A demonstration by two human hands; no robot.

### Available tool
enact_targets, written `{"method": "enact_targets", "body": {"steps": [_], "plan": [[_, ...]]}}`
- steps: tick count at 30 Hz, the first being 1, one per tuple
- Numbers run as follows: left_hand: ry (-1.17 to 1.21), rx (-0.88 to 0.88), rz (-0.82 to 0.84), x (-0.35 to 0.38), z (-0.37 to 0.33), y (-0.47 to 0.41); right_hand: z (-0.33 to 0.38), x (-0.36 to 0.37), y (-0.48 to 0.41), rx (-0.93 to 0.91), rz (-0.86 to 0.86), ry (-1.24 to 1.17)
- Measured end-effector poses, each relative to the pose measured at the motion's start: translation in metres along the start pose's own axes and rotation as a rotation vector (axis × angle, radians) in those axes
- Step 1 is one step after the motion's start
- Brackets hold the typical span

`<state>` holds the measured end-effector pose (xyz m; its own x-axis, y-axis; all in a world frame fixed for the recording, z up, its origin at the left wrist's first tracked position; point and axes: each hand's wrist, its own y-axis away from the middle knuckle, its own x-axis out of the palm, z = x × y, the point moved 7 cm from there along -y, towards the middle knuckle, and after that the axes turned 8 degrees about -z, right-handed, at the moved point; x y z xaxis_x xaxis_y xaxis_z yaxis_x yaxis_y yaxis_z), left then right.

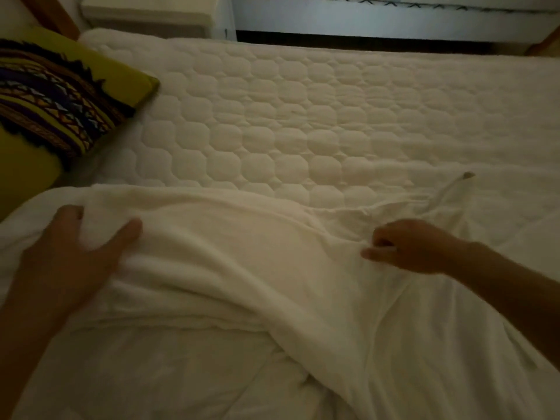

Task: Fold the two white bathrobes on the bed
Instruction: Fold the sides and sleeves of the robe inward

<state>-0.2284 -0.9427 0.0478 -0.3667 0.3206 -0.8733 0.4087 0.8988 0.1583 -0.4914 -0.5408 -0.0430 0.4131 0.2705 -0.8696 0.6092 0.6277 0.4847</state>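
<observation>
Dim room, white quilted bed point(288, 116) filling most of the view, with a pale wall and dark floor strip beyond its far edge. White bathrobe point(242, 268) lies spread across the near side of the bed, running from left to right, rumpled, with a long ridge of cloth through its middle. More white cloth lies under and in front of it at the bottom; I cannot tell whether that is a second robe or bedding. Yellow-green cushion point(60, 101) with a dark patterned band sits on the bed's left side, just beyond the robe's left end. White boxy furniture point(145, 13) stands past the top left corner of the bed. Left hand point(69, 253) rests on the robe's left end, thumb stretched wide to the right, fingers reaching over a fold with their tips hidden, so I cannot tell whether they grip. Right hand point(415, 247) is on the robe's right part, fingers curled tight, pinching a small bunch of cloth against the thumb. Thin white loop point(451, 186) sticks out from the robe's far edge just beyond the right hand.
</observation>
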Motion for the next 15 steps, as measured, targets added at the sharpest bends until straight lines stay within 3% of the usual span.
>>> {"method": "enact_targets", "body": {"steps": [2,5,7,12,13,15], "plan": [[-0.047,0.110,-0.025,-0.001,-0.006,0.011,0.003,0.020,0.007,-0.038,-0.097,-0.006],[-0.043,0.200,-0.071,-0.006,-0.015,0.018,-0.008,-0.006,0.008,-0.137,-0.583,0.035],[0.000,0.218,-0.119,-0.013,-0.011,0.014,-0.023,-0.035,0.004,-0.121,-0.770,0.070],[-0.013,0.200,-0.179,-0.013,-0.010,0.015,-0.041,-0.064,-0.028,-0.035,-0.830,0.082],[-0.017,0.180,-0.147,-0.010,-0.009,0.012,-0.038,-0.053,-0.040,-0.019,-0.777,0.112],[-0.003,0.107,-0.053,-0.004,-0.009,-0.004,-0.037,-0.020,-0.060,0.121,-0.514,0.042]]}}
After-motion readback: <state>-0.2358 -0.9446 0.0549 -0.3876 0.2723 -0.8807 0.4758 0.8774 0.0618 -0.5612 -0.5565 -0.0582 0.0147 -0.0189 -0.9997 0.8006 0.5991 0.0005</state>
